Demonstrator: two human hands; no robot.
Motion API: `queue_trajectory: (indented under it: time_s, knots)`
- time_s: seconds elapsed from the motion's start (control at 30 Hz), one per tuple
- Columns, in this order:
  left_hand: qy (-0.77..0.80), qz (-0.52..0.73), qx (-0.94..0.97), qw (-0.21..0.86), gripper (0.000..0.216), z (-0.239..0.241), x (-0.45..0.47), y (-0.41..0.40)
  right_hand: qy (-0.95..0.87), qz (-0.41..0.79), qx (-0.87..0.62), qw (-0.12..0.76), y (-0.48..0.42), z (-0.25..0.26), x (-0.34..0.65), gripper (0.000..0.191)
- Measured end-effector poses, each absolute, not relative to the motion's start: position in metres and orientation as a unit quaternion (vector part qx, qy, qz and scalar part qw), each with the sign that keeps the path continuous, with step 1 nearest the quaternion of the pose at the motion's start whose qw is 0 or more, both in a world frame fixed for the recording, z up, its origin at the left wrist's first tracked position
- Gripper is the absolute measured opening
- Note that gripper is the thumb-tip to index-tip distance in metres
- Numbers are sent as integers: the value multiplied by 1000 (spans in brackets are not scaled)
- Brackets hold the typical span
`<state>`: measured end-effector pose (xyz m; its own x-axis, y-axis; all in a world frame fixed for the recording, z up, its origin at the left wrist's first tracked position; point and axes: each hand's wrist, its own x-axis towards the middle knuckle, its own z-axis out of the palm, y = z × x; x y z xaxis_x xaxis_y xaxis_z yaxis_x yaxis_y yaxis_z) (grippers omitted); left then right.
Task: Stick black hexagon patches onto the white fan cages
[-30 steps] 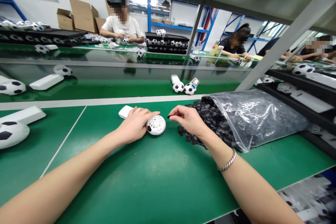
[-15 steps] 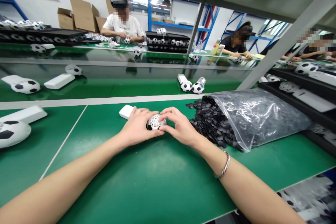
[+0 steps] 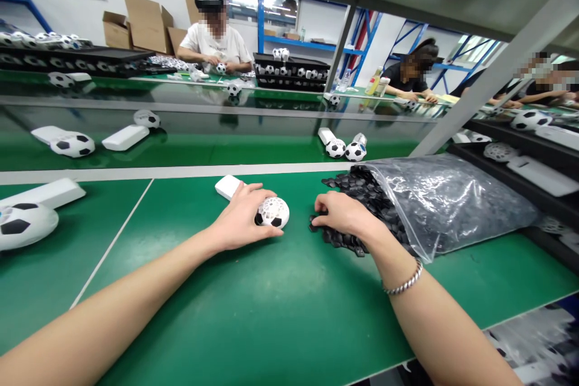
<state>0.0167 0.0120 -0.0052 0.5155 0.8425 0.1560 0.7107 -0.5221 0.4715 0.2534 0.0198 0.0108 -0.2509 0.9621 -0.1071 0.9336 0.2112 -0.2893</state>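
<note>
My left hand [image 3: 246, 214] wraps round a soccer-ball-shaped housing [image 3: 277, 217], white with black patches and a lattice opening on its top. A white handle [image 3: 227, 186] sticks out behind that hand, apparently part of the same item. To the right, my right hand [image 3: 339, 211] has its fingers curled at the left edge of a pile of small black plastic pieces [image 3: 344, 240]. One black piece [image 3: 312, 224] is at its thumb tip, and the hand hides part of the pile.
A clear plastic bag [image 3: 456, 205] of black pieces lies open at the right, beside dark trays [image 3: 561, 184]. Several ball-shaped items with white handles rest on the conveyor [image 3: 217, 145] ahead. Another ball-shaped item [image 3: 27, 226] lies at the left. Co-workers [image 3: 217, 42] sit beyond.
My right hand has left the ball housing and moved right to the black pieces. My left hand still holds the housing. Items on the conveyor have shifted right.
</note>
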Motion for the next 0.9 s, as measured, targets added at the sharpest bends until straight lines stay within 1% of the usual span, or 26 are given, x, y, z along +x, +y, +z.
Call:
queue_trajectory:
  time_s: [0.07,0.1,0.17,0.23,0.33,0.43,0.5,0.57,0.63,0.77,0.9]
  knots:
    - [445,150,859,203,64,-2,15,12,-781,180,-597,40,22,7,254,6]
    - [433,134,863,222,64,-1,14,12,-784,189,-590,45,22,6,252,5]
    - [415,127,864,255,65,-1,14,11,-786,197,-583,53,22,3,248,6]
    - [421,152,854,268,64,-2,16,9,-794,204,-568,69,20,4,244,6]
    - [434,174,840,274,62,-5,17,7,-812,228,-520,134,15,9,239,11]
    - [400,160,849,306,61,-4,14,11,-798,323,-464,209,10,12,233,14]
    - [376,152,855,324,62,-2,9,15,-774,400,-434,230,7,13,228,11]
    - [365,149,857,331,63,-1,6,19,-759,446,-409,239,7,13,225,13]
    - [362,150,858,332,64,-1,4,21,-775,430,-386,256,7,12,224,15]
    - [357,155,861,328,62,-2,6,18,-833,297,-349,309,8,11,225,11]
    - [383,186,849,314,61,-5,14,10,-841,281,-346,305,6,13,226,12]
